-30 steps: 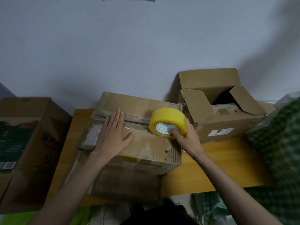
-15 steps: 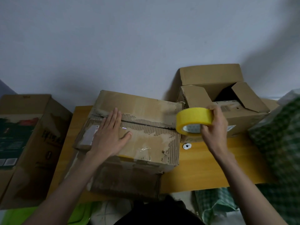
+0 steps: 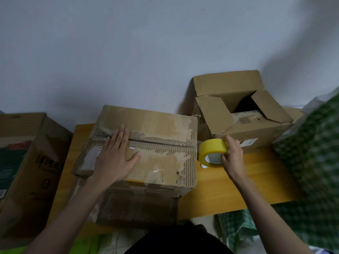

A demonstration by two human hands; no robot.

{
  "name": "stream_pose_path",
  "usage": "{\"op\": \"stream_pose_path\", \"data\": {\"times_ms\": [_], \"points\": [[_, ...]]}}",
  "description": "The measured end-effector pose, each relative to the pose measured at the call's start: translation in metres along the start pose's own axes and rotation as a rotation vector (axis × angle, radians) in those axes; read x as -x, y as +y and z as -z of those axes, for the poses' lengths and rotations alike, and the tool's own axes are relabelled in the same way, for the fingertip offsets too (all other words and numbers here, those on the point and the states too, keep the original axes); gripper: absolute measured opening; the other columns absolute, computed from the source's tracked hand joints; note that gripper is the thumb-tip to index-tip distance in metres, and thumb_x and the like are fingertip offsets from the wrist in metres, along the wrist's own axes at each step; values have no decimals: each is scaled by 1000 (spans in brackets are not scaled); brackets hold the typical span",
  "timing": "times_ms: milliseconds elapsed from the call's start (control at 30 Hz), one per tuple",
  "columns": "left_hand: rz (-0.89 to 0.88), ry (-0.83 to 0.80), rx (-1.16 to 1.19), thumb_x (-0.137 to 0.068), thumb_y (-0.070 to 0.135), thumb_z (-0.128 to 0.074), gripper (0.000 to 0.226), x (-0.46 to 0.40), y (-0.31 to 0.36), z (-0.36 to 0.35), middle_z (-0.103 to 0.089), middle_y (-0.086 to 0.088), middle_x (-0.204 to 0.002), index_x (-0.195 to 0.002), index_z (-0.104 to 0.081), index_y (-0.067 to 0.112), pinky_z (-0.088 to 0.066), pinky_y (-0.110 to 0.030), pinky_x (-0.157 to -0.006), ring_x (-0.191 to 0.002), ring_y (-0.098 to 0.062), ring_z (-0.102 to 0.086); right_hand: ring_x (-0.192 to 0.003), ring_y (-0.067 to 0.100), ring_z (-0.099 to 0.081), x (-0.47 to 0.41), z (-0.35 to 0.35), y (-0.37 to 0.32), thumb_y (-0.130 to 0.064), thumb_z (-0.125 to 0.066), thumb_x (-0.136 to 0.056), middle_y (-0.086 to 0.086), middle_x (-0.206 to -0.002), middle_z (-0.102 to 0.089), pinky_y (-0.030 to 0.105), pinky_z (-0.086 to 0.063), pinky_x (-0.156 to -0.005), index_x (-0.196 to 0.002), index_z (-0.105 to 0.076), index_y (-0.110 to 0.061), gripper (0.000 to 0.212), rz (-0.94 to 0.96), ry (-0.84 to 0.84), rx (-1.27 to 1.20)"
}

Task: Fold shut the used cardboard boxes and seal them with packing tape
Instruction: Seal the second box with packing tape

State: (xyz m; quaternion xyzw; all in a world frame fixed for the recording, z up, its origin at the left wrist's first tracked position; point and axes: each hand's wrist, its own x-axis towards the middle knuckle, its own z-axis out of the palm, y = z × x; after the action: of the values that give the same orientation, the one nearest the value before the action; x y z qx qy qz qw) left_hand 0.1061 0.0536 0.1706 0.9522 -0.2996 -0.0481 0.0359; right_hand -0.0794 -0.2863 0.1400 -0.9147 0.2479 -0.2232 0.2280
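A worn cardboard box (image 3: 161, 158) with its flaps folded shut stands in the middle of the wooden table (image 3: 247, 182). My left hand (image 3: 114, 158) presses flat on its top, fingers across the centre seam. My right hand (image 3: 232, 156) grips a yellow roll of packing tape (image 3: 212, 150) just off the box's right edge, above the table. A second cardboard box (image 3: 238, 114) with its flaps open stands behind the roll, at the back right.
A large printed carton (image 3: 27, 162) stands to the left of the table. Green checked fabric (image 3: 311, 171) hangs at the right edge. A small white disc (image 3: 203, 165) lies on the table under the roll. A wall runs close behind the boxes.
My right hand lifted the tape roll off the box top and carried it right, past the box's edge, then lowered it a little. My left hand stayed pressed on the box.
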Motion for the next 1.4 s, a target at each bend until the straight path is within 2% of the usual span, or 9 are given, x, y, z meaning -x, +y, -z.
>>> {"op": "stream_pose_path", "data": {"times_ms": [267,433,600,900,1033,1133,1267,1333,1400], "points": [[-4,-9,-32,-79,84,10,104,-3,14,6,35,-2,-160,-156,23,15,10,-38,-123,-150,-18,26,-95,27,-50,4,-27,8,22,-51,-66,5,-103,-58,36,-34,-70,-112,-55,-14,59,-80,-44,-113],[-186,-48,16,-85,84,8,101,-15,102,0,40,-7,-157,-153,26,12,7,-43,-125,-148,-23,31,-100,24,-49,7,-29,5,21,-52,-66,5,-109,-59,33,-33,-74,-115,-56,-11,59,-77,-29,-140],[-310,-41,4,-89,83,-1,100,-40,179,-19,33,-7,-161,-155,21,11,2,-41,-126,-149,-18,28,-104,22,-54,15,-29,12,17,-57,-70,7,-110,-59,34,-43,-81,-116,-55,-10,53,-10,-42,-190],[-311,-62,3,-92,80,-5,95,-49,187,-23,31,-2,-163,-156,20,14,6,-37,-126,-149,-12,28,-87,26,-45,4,-18,43,15,-65,-62,8,-100,-51,35,-38,-68,-110,-47,-15,59,122,-100,63],[-321,-65,18,-93,78,-6,93,-51,184,-23,29,-2,-164,-157,19,15,5,-38,-126,-150,-12,26,-92,27,-47,14,-49,42,15,-61,-66,5,-102,-52,42,-43,-72,-108,-50,-14,53,44,-223,-115],[-320,-71,28,-95,75,-8,90,-53,179,-24,25,-1,-165,-158,17,15,4,-39,-126,-151,-12,24,-108,26,-50,16,-52,42,-9,-67,-81,1,-114,-53,33,-40,-82,-120,-51,-16,42,-10,-265,-410],[-316,-70,39,-96,73,-11,89,-53,186,-23,24,-1,-165,-158,16,15,6,-37,-125,-151,-11,24,-126,7,-48,36,-40,73,-55,-64,-87,-5,-136,-49,24,-46,-100,-137,-48,-26,60,-237,-342,-716],[-314,-68,64,-98,70,-14,86,-53,188,-22,24,0,-165,-159,14,16,5,-38,-125,-151,-10,23,-118,13,-57,49,-47,97,-56,-51,-96,-3,-124,-61,37,-50,-97,-125,-60,-21,46,-335,-262,-730],[-309,-68,87,-100,67,-18,84,-53,188,-22,24,2,-165,-159,13,16,4,-39,-126,-151,-10,22,-101,13,-63,52,-58,112,-51,-43,-102,-9,-102,-68,37,-50,-86,-105,-67,-24,36,-398,-247,-728]]}}
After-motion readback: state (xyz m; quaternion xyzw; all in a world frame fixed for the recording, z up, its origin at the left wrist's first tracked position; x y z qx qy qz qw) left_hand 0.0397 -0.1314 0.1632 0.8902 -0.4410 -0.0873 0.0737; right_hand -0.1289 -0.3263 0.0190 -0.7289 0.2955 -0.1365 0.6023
